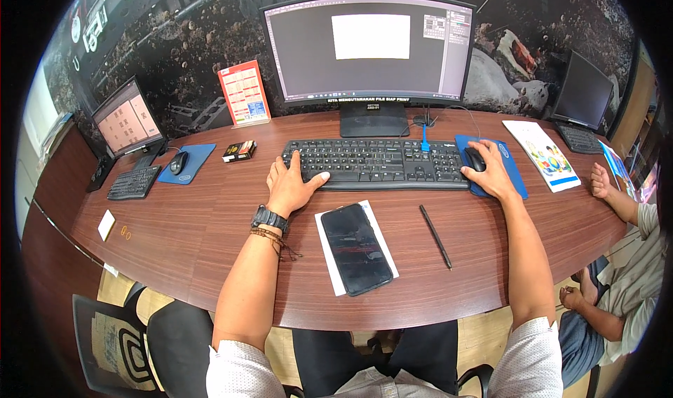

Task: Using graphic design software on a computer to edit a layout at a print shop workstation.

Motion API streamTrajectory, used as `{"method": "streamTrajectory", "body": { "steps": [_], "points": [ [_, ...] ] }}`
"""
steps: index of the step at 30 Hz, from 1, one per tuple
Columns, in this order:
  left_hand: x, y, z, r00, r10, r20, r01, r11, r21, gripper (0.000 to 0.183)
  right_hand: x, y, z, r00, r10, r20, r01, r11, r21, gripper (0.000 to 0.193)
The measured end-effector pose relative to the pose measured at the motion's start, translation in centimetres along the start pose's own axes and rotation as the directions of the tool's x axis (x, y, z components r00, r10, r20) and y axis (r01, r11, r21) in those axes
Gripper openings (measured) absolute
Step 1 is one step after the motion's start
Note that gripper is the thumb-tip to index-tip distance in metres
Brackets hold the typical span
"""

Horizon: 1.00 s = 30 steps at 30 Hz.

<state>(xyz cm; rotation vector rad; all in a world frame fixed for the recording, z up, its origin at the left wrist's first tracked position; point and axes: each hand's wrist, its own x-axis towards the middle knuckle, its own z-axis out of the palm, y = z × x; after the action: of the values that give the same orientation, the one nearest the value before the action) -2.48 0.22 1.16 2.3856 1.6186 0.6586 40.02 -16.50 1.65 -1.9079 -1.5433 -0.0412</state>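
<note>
My left hand point(291, 186) lies on the left end of a black keyboard point(371, 161), its fingers spread over the keys and the thumb stretched to the right. A dark watch and a beaded bracelet circle that wrist. At the keyboard's right end my right hand point(493, 174) is wrapped round a black computer mouse point(475, 160), which rests on a blue mouse pad point(515, 177). Behind the keyboard stands a wide curved monitor point(301, 55) showing a white blank page on a grey background.
A black phone point(356, 249) lies on white paper near the table's front edge, with a black pen point(436, 237) to its right. A red desk calendar point(244, 93), a small box point(240, 151) and a second monitor point(126, 121) stand left. Booklets point(541, 156) and a seated person point(631, 286) are at right.
</note>
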Motion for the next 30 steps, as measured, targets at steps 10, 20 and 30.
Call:
{"method": "streamTrajectory", "body": {
  "steps": [10, 20, 30],
  "points": [
    [0.2, 0.0, 0.2, 1.000, 0.002, -0.001, -0.002, 1.000, 0.010, 0.104, 0.2, 0.0, 1.1, 0.990, 0.022, -0.143, -0.027, 0.999, -0.034, 0.043],
    [0.1, 0.1, 0.2, 1.000, -0.002, -0.001, 0.002, 1.000, 0.014, 0.103, 0.2, 0.1, 1.4, 0.988, 0.026, -0.152, -0.033, 0.999, -0.043, 0.042],
    [0.2, -0.3, 0.5, 1.000, 0.014, -0.014, -0.014, 1.000, 0.005, 0.103, 0.3, 0.9, 1.6, 0.989, 0.043, -0.143, -0.046, 0.999, -0.019, 0.039]
  ]
}}
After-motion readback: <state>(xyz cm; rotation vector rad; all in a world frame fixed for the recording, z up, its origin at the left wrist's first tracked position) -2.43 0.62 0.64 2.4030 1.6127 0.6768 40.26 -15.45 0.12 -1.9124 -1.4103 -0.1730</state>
